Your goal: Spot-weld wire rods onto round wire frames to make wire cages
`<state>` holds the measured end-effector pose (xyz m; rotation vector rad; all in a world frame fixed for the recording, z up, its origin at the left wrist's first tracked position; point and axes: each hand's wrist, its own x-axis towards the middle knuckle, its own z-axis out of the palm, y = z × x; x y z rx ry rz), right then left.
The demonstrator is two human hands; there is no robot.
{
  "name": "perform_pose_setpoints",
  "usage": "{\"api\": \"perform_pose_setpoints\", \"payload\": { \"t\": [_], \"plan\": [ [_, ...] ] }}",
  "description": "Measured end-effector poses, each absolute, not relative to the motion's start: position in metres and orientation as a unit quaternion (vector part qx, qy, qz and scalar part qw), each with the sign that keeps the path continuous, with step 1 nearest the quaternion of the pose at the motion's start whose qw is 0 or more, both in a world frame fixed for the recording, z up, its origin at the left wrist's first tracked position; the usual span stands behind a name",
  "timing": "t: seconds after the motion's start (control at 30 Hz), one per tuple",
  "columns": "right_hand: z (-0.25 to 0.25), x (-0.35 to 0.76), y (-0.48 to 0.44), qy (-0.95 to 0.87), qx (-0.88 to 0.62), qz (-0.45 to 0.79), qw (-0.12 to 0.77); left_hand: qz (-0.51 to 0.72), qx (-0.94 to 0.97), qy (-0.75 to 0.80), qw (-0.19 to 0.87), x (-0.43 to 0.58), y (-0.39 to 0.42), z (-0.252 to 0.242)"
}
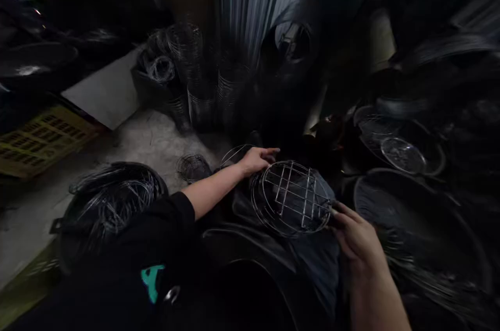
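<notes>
A round wire rack, with a grid of crossed bars inside its rings, is tilted in front of me above my lap. My right hand is closed on its right edge, thumb and fingers pinching the wire. At the rack's upper left edge, my left hand reaches forward with its fingers stretched out and apart. A thin wire ring shows just left of that hand; whether they touch is hidden. The area beyond the left fingers is too dark to make out.
To the left stands a black tub of loose wire pieces, beside a small wire coil on the floor. Stacked wire baskets stand ahead. A yellow crate is far left; large dark basins are at right.
</notes>
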<state>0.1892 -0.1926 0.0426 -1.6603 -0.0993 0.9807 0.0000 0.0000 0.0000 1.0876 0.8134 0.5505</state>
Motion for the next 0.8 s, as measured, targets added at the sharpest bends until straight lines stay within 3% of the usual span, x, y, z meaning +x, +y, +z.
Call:
{"api": "perform_pose_setpoints", "payload": {
  "t": [0.53, 0.8],
  "plan": [
    [0.026, 0.2, -0.2, -0.139, -0.735, 0.414, 0.519, 0.187, 0.518, 0.32, 0.771, -0.007, -0.001, 0.0],
    [0.028, 0.208, -0.208, -0.229, -0.795, 0.393, 0.401, 0.085, 0.697, 0.276, 0.657, -0.022, 0.01, 0.007]
  ]
}}
